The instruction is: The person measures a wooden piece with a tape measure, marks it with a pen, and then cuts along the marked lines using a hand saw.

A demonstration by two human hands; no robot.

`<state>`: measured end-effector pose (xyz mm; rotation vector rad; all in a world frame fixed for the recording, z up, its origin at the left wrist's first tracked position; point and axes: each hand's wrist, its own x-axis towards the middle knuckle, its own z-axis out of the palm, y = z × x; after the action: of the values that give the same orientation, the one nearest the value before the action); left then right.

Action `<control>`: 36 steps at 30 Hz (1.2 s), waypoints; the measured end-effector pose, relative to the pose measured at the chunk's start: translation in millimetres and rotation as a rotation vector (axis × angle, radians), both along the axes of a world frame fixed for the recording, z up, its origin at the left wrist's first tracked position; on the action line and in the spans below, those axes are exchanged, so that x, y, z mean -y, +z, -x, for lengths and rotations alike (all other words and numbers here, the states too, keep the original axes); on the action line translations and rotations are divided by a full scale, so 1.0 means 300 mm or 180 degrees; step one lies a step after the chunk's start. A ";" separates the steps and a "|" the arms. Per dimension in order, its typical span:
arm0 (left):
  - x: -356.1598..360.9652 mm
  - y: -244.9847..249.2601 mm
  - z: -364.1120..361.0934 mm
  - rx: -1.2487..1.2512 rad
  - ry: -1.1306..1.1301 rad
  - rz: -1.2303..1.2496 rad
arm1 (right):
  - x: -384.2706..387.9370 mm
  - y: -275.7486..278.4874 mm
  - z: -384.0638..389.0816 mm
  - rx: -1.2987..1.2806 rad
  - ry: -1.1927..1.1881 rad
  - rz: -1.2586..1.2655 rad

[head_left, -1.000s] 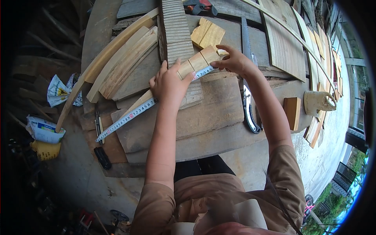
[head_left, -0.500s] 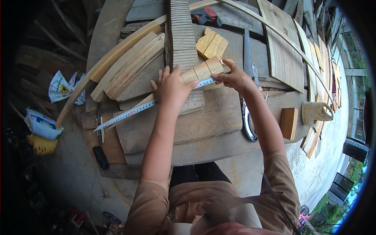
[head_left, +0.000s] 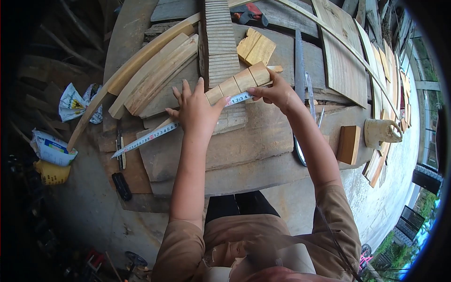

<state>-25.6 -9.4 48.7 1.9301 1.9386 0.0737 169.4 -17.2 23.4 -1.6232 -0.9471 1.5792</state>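
A row of short wooden blocks (head_left: 229, 88) lies at a slant across a ridged board (head_left: 221, 51). Along its near edge runs a white tape measure (head_left: 146, 138), its free part stretching down to the left. My left hand (head_left: 195, 110) rests over the tape with its fingers spread, the thumb against the tape and blocks. At the right end, my right hand (head_left: 277, 93) pinches the tape and the wood's edge between thumb and fingers. The fingers behind the wood are partly hidden. A thin wood strip (head_left: 276, 69) sticks out beyond the blocks.
Curved wood pieces (head_left: 164, 75) lie left of the ridged board. A yellowish block (head_left: 256, 46) and a red-black tool (head_left: 250, 14) sit beyond. A handsaw (head_left: 299, 66) lies to the right, near a brown block (head_left: 348, 144) and a cream container (head_left: 381, 133).
My left hand has slid left along the tape, its fingers more spread, baring more of the blocks. My right hand has shifted slightly left and down, still pinching.
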 end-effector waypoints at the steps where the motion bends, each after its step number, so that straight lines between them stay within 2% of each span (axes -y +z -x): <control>1: 0.000 -0.004 0.004 0.0038 0.0022 0.0004 | -0.004 -0.014 -0.001 0.0032 -0.0049 -0.0043; 5: 0.002 -0.011 0.012 0.0066 0.0048 -0.0116 | -0.012 -0.014 0.007 0.0265 -0.0070 -0.0073; 8: 0.003 -0.005 0.013 0.0217 0.0072 0.0101 | -0.011 -0.004 0.023 0.0461 -0.0230 -0.0012; 13: -0.001 -0.028 0.045 0.0815 0.0065 0.0245 | -0.020 0.007 0.028 0.0594 -0.0224 -0.0035; 20: -0.008 -0.024 0.052 0.0919 0.0013 0.0498 | -0.023 -0.016 0.039 0.1021 -0.0315 -0.0207; 24: -0.014 -0.034 0.060 0.0842 -0.0030 0.0580 | -0.025 0.011 0.044 0.0935 -0.0244 -0.0046; 27: -0.015 -0.032 0.049 0.0798 -0.0010 0.0596 | -0.024 0.004 0.048 0.1063 -0.0189 -0.0256; 36: -0.012 -0.032 0.048 0.0739 -0.0101 0.0475 | -0.001 0.026 0.074 0.0873 -0.0488 -0.0097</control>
<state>-40.1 -5.8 39.2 1.7701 1.7121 0.1341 147.2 -16.9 31.3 -1.8759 -0.9543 1.2556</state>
